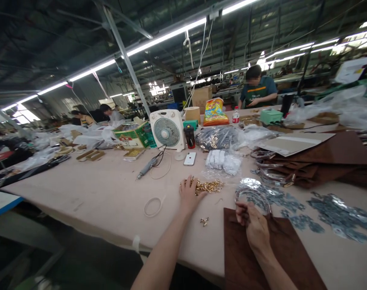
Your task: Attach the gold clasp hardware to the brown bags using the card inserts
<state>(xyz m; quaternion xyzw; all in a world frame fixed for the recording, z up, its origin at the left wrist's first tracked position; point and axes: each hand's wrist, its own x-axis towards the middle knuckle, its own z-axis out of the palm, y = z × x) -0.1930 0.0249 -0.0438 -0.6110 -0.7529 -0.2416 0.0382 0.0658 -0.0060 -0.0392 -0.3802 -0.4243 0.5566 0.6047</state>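
My left hand (189,195) lies with its fingers spread over the left edge of a pile of small gold-coloured metal fittings (210,186). A few more gold fittings (204,221) sit apart, nearer the table's front edge. My right hand (256,227) is closed, its fingertips at the left end of a curved, plastic-wrapped bag handle (256,193). Below that hand a flat brown leather panel (236,249) reaches over the front edge; the handle's other end meets the panel's top. Thin silvery metal plates (302,221) are scattered to the right.
Stacked brown panels (346,157) with handles stand at right. A corded grey hand tool (147,167), a clear ring (153,206), a phone (189,158), a white fan (167,131) and bagged parts (216,137) occupy the table. Across it is another person (258,90).
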